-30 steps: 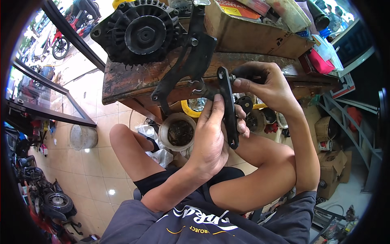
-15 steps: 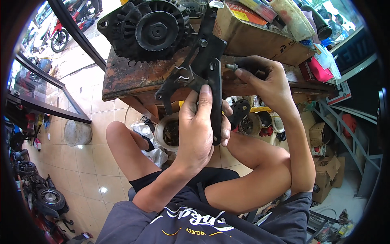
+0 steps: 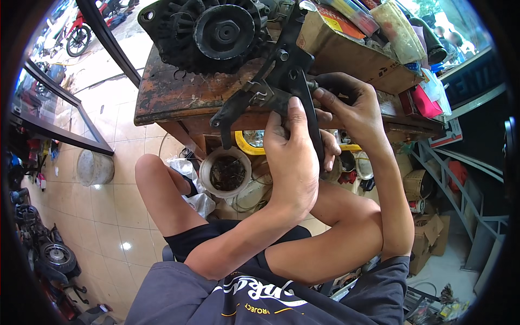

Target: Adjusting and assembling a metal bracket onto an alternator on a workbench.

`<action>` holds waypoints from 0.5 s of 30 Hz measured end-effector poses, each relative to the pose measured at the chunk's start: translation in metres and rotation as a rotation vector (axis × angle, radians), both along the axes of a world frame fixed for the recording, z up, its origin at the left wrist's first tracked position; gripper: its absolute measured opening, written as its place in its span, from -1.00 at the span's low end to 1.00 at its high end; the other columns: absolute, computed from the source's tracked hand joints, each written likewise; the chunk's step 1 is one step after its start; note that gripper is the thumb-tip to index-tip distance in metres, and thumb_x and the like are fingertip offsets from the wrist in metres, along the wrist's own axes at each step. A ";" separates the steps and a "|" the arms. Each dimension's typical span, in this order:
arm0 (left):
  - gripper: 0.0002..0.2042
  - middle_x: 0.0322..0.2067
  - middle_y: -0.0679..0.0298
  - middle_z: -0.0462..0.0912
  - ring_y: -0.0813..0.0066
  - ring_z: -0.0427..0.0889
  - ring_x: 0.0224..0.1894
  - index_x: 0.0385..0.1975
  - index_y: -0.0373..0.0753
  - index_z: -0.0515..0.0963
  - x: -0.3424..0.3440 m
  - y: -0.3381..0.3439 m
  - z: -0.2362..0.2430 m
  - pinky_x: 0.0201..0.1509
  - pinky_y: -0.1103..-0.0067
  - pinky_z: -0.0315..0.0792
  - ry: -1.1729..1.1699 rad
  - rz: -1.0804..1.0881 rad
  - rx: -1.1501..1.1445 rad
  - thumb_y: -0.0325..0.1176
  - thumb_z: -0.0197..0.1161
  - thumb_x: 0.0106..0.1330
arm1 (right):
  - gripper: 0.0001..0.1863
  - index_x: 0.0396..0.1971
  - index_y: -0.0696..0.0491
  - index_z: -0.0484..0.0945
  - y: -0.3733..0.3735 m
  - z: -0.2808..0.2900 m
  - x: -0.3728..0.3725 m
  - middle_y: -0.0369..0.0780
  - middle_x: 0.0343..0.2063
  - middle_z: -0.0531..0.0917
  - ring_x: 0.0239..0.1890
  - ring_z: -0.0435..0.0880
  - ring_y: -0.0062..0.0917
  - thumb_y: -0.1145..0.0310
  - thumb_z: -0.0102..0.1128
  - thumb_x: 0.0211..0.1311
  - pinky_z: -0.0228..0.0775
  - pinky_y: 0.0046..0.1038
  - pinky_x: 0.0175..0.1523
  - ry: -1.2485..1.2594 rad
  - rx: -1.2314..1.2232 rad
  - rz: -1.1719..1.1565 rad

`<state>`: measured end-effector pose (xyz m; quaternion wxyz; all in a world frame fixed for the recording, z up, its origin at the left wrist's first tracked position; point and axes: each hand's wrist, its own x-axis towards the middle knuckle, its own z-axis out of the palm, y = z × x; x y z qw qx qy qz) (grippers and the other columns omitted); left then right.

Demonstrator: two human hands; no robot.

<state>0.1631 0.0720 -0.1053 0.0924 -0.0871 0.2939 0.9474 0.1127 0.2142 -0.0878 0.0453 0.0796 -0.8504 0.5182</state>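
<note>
My left hand (image 3: 292, 162) is wrapped round a black metal bracket (image 3: 287, 81) with several arms and holes, its thumb lying along the near face. The bracket is held up in front of the bench edge, tilted to the left at its top. Between the thumb and fingers of my right hand (image 3: 357, 108) sits a small metal bolt (image 3: 312, 85), mostly hidden by the fingers. The bolt is at the bracket's right edge, close to a hole; I cannot tell whether it has entered. A black pulley-fronted unit, like an alternator (image 3: 225, 31), rests on the bench behind.
The worn wooden bench (image 3: 173, 97) carries a cardboard box (image 3: 363, 54) filled with packages. Below it stand a white pot of dark small parts (image 3: 246, 187) and a yellow-rimmed container (image 3: 246, 147). A grey bucket (image 3: 95, 168) is on the tiled floor at left, near motorcycle parts (image 3: 57, 257).
My left hand has brought the bracket to the right and tilted it. The bolt in my right hand, earlier apart from the bracket, is now at its edge. The white pot shows more fully.
</note>
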 end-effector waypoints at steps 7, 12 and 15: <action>-0.64 -0.03 0.14 0.65 0.40 0.71 -0.24 0.11 -0.32 0.42 0.005 -0.010 0.017 -0.29 0.58 0.61 -0.076 -0.123 0.143 -0.13 -0.05 0.62 | -0.75 -0.12 0.23 0.67 0.007 -0.003 -0.001 -0.27 -0.35 0.75 -0.28 0.64 -0.74 0.38 0.36 0.31 0.51 -0.60 -0.15 -0.006 -0.076 -0.003; -0.66 -0.12 0.14 0.63 0.30 0.76 -0.22 0.12 -0.33 0.38 0.009 -0.010 0.024 -0.12 0.46 0.72 -0.215 -0.116 0.357 -0.17 -0.11 0.64 | -0.76 -0.13 0.23 0.66 0.007 -0.001 0.002 -0.27 -0.33 0.75 -0.26 0.64 -0.72 0.38 0.35 0.31 0.51 -0.58 -0.10 -0.005 -0.023 0.003; -0.66 0.06 0.15 0.61 0.39 0.67 -0.05 0.16 -0.28 0.42 0.011 -0.011 0.015 0.09 0.50 0.63 -0.122 -0.142 0.327 -0.17 -0.03 0.62 | -0.76 -0.14 0.22 0.67 0.006 0.003 0.003 -0.27 -0.33 0.75 -0.26 0.64 -0.72 0.37 0.35 0.31 0.51 -0.58 -0.09 -0.008 0.002 -0.010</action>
